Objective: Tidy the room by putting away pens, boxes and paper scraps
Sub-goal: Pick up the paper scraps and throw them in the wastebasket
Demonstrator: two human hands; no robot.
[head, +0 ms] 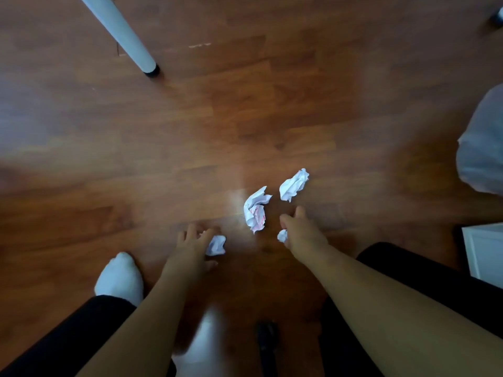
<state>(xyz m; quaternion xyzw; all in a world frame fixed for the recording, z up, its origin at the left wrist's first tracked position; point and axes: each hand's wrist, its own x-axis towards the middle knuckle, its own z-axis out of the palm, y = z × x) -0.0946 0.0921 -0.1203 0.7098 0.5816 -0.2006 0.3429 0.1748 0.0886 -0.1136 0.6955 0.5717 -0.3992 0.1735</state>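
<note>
Crumpled white paper scraps lie on the brown wooden floor. One ball with red marks [255,210] sits in the middle, and another paper ball [294,185] lies a little farther to the right. My left hand [192,242] reaches down and curls its fingers and thumb around a third paper ball [217,244]. My right hand [300,231] hovers just short of the two loose balls; a small paper scrap [282,235] peeks out from under its palm, held by curled fingers. The view is blurred, so finger detail is faint.
A white table leg [122,31] with a black foot stands at the upper left. A pale bag [481,145] bulges in at the right edge, with a white box corner [484,251] below it. My white sock [119,276] is at the lower left.
</note>
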